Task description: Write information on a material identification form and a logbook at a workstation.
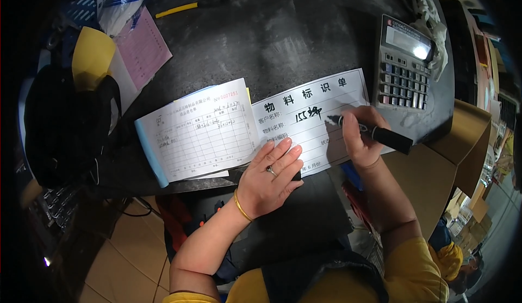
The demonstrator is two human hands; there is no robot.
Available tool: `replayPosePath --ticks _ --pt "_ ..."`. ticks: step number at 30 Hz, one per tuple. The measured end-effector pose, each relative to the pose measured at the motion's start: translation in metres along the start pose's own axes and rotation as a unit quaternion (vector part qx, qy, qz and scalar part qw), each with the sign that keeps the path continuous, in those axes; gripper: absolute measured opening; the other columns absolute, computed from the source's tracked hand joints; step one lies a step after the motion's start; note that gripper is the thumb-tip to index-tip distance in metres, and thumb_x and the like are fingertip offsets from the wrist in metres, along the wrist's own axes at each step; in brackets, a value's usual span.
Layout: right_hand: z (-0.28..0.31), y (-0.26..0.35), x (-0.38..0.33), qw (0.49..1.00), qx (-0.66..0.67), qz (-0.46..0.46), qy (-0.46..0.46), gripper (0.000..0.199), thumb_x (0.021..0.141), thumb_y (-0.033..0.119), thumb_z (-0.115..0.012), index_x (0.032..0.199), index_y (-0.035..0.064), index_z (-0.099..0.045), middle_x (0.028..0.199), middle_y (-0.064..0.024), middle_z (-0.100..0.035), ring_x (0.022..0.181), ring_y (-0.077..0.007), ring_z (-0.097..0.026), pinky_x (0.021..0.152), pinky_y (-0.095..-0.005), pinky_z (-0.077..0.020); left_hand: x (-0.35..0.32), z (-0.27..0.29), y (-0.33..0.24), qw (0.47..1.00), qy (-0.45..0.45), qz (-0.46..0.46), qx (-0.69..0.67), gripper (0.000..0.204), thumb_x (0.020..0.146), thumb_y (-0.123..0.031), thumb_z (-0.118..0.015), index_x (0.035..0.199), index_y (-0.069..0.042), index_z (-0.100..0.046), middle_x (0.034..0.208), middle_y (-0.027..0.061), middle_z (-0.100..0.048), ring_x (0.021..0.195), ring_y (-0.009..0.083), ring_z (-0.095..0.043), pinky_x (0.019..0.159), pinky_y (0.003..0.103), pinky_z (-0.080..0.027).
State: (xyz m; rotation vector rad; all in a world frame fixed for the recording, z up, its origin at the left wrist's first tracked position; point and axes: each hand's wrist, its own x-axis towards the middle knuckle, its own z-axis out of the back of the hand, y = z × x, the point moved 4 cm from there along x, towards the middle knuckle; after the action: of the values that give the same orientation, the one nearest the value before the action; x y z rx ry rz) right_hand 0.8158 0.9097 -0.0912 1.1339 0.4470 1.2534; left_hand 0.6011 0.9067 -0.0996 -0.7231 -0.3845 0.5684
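Two bare hands work at the near edge of a dark, dusty tabletop (283,36), seen from above. The right hand (360,134), at about four o'clock from the picture's centre, is clenched around a thick black marker pen (375,133). The pen's tip points toward nine o'clock and touches a white printed paper form (326,93), just beside some handwritten black strokes. The left hand (269,180), at about six o'clock, lies flat with fingers spread and grasps nothing; its fingertips press on the form's lower left corner, where it meets a white receipt booklet with a blue spine (198,134). A ring shows on one finger and a gold bangle circles the wrist.

The booklet lies at nine o'clock from the form, touching it and tilted slightly. At about two o'clock from the form, near its far right corner, stands a grey desk calculator with dark keys (405,63). At about ten o'clock on the table lies a pink paper sheet (142,47), partly under a yellow-covered pad (92,55). A yellow pencil-like stick (176,10) lies at eleven o'clock, well apart from the hands. A brown cardboard box (435,178) sits at four o'clock, beside the right forearm.
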Motion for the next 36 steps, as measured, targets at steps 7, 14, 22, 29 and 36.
replayPosePath --ticks 7,14,22,29,36 --pt "-0.0066 0.0024 0.0113 0.997 -0.041 -0.052 0.040 0.010 0.080 0.009 -0.072 0.080 0.0024 -0.064 0.063 -0.0050 -0.062 0.053 -0.0116 -0.058 0.050 -0.0239 -0.0442 0.0008 0.0004 0.0004 1.000 0.009 0.011 0.010 0.028 0.086 -0.027 -0.063 0.106 -0.009 -0.066 0.122 0.0079 -0.062 0.124 0.0287 -0.050 0.108 0.043 -0.033" --pt "-0.0065 -0.0004 0.0088 0.997 -0.050 -0.047 0.028 0.010 0.080 0.010 -0.072 0.080 0.0035 -0.065 0.062 -0.0045 -0.062 0.053 -0.0129 -0.059 0.051 -0.0235 -0.0449 0.0006 0.0003 0.0000 1.000 0.008 0.014 0.012 0.028 0.087 -0.028 -0.062 0.106 -0.009 -0.066 0.122 0.0081 -0.062 0.124 0.0285 -0.051 0.109 0.042 -0.032" --pt "-0.0053 0.0014 0.0089 0.998 -0.046 -0.042 0.027 0.008 0.079 0.008 -0.071 0.079 0.0039 -0.064 0.062 -0.0047 -0.062 0.050 -0.0132 -0.058 0.050 -0.0236 -0.0443 0.0003 -0.0004 0.0000 1.000 0.009 0.011 0.013 0.029 0.087 -0.028 -0.061 0.108 -0.008 -0.065 0.123 0.0085 -0.062 0.125 0.0287 -0.050 0.109 0.043 -0.031" --pt "-0.0059 0.0016 0.0075 0.998 -0.047 -0.001 0.040 0.008 0.078 0.007 -0.071 0.078 0.0035 -0.064 0.063 -0.0052 -0.063 0.052 -0.0135 -0.059 0.050 -0.0239 -0.0447 0.0007 0.0003 -0.0001 1.000 0.008 0.011 0.014 0.029 0.088 -0.028 -0.061 0.108 -0.008 -0.065 0.123 0.0088 -0.062 0.124 0.0290 -0.050 0.109 0.042 -0.031" --pt "-0.0037 0.0001 0.0090 0.999 -0.025 -0.017 0.045 0.008 0.076 0.004 -0.071 0.077 0.0045 -0.063 0.062 -0.0061 -0.062 0.052 -0.0167 -0.060 0.049 -0.0264 -0.0458 0.0017 -0.0001 -0.0009 1.000 0.005 0.008 0.015 0.029 0.088 -0.028 -0.061 0.107 -0.008 -0.065 0.123 0.0088 -0.062 0.124 0.0291 -0.050 0.109 0.043 -0.032"
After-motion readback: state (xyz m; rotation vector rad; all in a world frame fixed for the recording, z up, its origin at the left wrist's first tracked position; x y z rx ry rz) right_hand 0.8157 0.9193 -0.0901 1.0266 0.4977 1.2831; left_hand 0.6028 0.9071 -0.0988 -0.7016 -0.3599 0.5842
